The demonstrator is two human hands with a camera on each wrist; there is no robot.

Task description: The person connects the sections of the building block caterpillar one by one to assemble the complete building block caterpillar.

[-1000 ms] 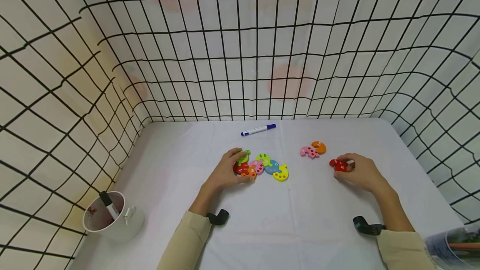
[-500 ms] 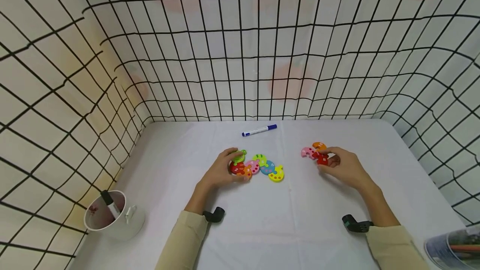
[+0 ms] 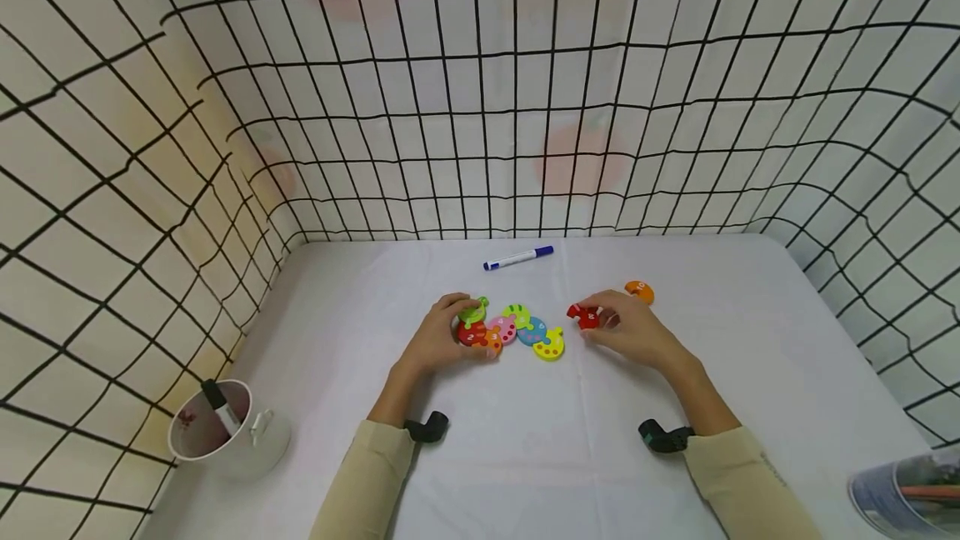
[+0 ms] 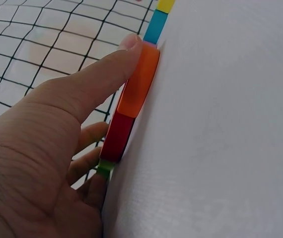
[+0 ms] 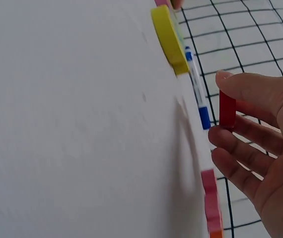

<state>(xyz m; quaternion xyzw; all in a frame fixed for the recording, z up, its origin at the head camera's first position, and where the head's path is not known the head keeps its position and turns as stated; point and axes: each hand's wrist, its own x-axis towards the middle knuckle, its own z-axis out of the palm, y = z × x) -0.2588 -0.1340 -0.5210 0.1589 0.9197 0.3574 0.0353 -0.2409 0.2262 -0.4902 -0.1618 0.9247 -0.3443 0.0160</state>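
A row of joined, numbered puzzle pieces lies on the white cloth, from a green piece [image 3: 472, 312] through red, orange, pink, lime and blue to a yellow piece [image 3: 551, 344]. My left hand [image 3: 435, 342] holds the row's left end, fingers at the green piece and thumb on the edge of the orange piece [image 4: 139, 79]. To the right of the yellow end, my right hand [image 3: 637, 330] pinches a loose red puzzle piece [image 5: 227, 110] between thumb and fingers. Behind that hand lies a loose orange piece [image 3: 641, 291]. A pink piece [image 5: 210, 198], hidden in the head view, shows in the right wrist view.
A blue-capped marker [image 3: 519, 258] lies behind the row. At the left stands a white bucket [image 3: 262, 444] with a black-capped marker [image 3: 221, 408] in it. A clear container [image 3: 873, 490] stands at the right front corner. Black wire grid [image 3: 513, 119] surrounds the back and sides.
My right hand has carried the red piece leftward, past the loose pink and orange pieces, toward the row's yellow end. The left hand keeps its hold, having shifted slightly left with the row.
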